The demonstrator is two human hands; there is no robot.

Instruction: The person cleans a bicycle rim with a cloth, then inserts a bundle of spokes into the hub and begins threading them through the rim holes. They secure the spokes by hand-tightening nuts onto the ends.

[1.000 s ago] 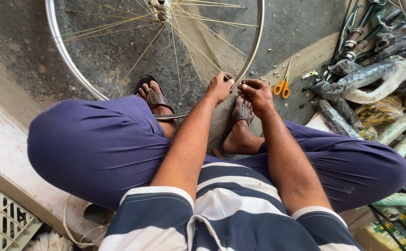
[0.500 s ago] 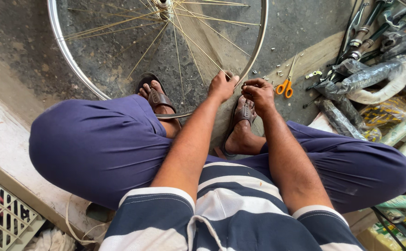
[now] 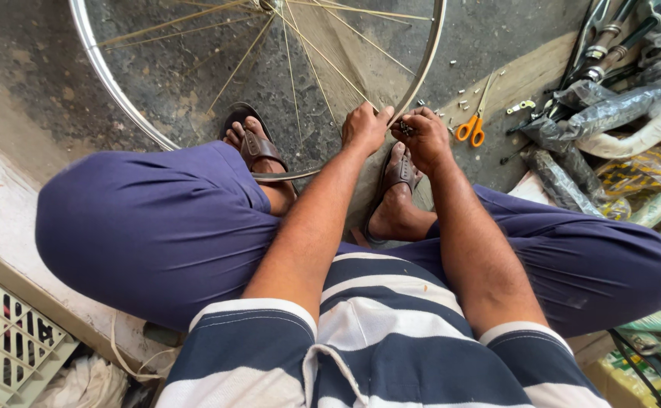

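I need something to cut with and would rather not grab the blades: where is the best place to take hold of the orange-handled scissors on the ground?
Take the scissors by the orange finger loops, coming from the near side: the loops point back toward the person, just right of the right hand, while the blades point away up the floor.

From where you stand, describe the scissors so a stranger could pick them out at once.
Start at the big spoked bicycle wheel lying on the dark floor, and follow its silver rim to the right hand. Just right of that hand lie the scissors, among small pale metal bits. Their bright orange handles set them apart from the grey parts around them.
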